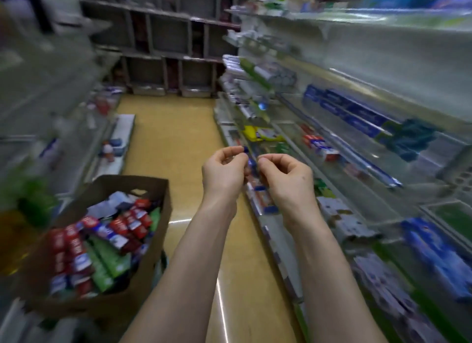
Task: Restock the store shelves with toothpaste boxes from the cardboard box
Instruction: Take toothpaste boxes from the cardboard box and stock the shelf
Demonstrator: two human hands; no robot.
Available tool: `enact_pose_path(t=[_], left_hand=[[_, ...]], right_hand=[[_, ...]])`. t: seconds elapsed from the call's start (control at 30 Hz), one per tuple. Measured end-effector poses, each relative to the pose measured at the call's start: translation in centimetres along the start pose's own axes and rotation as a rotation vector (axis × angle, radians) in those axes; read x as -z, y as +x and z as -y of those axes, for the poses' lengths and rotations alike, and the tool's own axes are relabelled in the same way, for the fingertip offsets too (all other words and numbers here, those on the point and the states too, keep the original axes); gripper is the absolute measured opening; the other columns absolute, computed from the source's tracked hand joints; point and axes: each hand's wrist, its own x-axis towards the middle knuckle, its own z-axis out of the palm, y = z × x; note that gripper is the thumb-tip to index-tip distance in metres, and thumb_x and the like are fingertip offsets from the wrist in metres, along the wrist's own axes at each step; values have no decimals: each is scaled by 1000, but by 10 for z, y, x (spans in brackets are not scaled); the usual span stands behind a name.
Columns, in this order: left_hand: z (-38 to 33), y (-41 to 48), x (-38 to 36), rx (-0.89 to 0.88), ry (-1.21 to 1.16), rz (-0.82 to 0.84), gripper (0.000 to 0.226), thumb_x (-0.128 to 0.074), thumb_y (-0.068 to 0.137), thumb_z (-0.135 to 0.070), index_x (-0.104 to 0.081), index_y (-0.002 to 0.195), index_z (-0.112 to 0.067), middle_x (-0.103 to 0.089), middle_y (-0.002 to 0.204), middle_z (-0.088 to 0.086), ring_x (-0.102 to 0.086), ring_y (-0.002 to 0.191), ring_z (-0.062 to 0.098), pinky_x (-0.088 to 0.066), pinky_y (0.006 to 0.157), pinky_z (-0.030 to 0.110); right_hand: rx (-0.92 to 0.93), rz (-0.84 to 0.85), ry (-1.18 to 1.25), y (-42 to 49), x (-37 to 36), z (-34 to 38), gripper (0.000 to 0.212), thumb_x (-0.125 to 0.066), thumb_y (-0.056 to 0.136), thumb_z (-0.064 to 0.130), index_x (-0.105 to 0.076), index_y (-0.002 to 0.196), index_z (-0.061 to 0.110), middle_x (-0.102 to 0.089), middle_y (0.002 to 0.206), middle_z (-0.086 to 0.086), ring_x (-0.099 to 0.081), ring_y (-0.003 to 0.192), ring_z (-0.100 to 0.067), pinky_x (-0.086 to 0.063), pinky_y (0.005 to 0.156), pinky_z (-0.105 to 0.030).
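An open cardboard box (155,240) stands at the lower left, filled with red, white and green toothpaste boxes (107,245) lying in a jumble. The store shelves (332,148) run along the right, with red-and-white toothpaste boxes (319,144) on a middle level and blue boxes (352,110) above. My left hand (223,173) and my right hand (286,180) are raised side by side in front of the shelf edge, fingers curled, thumbs against forefingers. Small blue patches show between the fingertips; blur hides whether they are a held item or shelf tags.
The aisle's yellow floor (173,143) runs ahead to grey shelving units (168,44) at the far end. Another shelf row (46,100) lines the left, with bottles low down. Blue and white packs (434,250) lie on the lower right shelves. The whole view is motion-blurred.
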Motion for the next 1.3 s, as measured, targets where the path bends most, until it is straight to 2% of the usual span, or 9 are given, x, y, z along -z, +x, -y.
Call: enact_pose_path(t=[0.13, 0.27, 0.5, 0.57, 0.7, 0.87, 1.03, 1.2, 1.3], left_hand=[[-3, 46, 58, -6, 24, -170, 11, -59, 89, -7, -62, 86, -17, -57, 70, 1, -52, 56, 9, -48, 55, 24], [-5, 93, 99, -7, 34, -302, 12, -58, 88, -6, -62, 86, -17, -57, 69, 3, -52, 59, 12, -45, 55, 27], [-3, 171, 157, 31, 82, -491, 13, -62, 87, -8, -65, 97, -15, -65, 86, 10, -60, 71, 17, -53, 65, 31], [1, 187, 174, 56, 89, -543, 13, -61, 88, -8, -66, 98, -14, -65, 86, 8, -60, 69, 15, -54, 66, 31], [12, 205, 213, 94, 96, -680, 11, -58, 89, -5, -64, 91, -15, -60, 74, 4, -55, 61, 11, -51, 60, 27], [26, 218, 265, 176, 36, -791, 12, -55, 90, -3, -62, 97, -10, -56, 68, 3, -52, 58, 11, -49, 56, 25], [53, 233, 316, 312, -14, -817, 12, -55, 91, -3, -59, 89, -14, -54, 65, 3, -49, 55, 11, -46, 56, 26], [86, 259, 365, 488, -25, -786, 17, -58, 89, -4, -61, 104, -12, -57, 68, 3, -52, 56, 11, -48, 55, 26], [105, 273, 386, 564, -33, -771, 24, -58, 89, -4, -60, 112, -12, -57, 71, 3, -53, 61, 12, -48, 58, 27]], right_hand=[[-11, 191, 8, 22, -69, -6, 10, -62, 91, 14, -67, 82, 16, -65, 73, 1, -58, 67, -8, -49, 60, -19], [-56, 343, 63, 51, -131, -13, 10, -61, 91, 13, -66, 82, 13, -61, 72, 1, -55, 66, -7, -50, 63, -21], [-125, 562, 116, 105, -219, -36, 11, -59, 91, 8, -66, 83, 10, -61, 67, 3, -55, 46, 8, -43, 45, -10], [-132, 606, 101, 117, -244, -47, 14, -60, 90, 11, -66, 77, 15, -61, 64, 5, -56, 48, 5, -45, 49, -14], [-205, 692, 29, 123, -296, -74, 13, -64, 86, 22, -67, 73, 21, -66, 70, 3, -64, 72, -17, -58, 74, -45], [-220, 793, -58, 115, -344, -97, 14, -62, 88, 22, -66, 75, 23, -68, 79, 2, -63, 79, -17, -53, 78, -38], [-277, 816, -150, 101, -385, -129, 15, -61, 90, 22, -67, 77, 18, -64, 72, 3, -56, 65, -12, -46, 65, -32], [-450, 760, -297, 88, -423, -175, 17, -62, 89, 29, -66, 75, 21, -71, 81, -3, -68, 82, -22, -56, 81, -44], [-495, 719, -355, 81, -440, -203, 21, -62, 90, 28, -65, 71, 20, -70, 74, -1, -68, 78, -22, -54, 76, -41]])
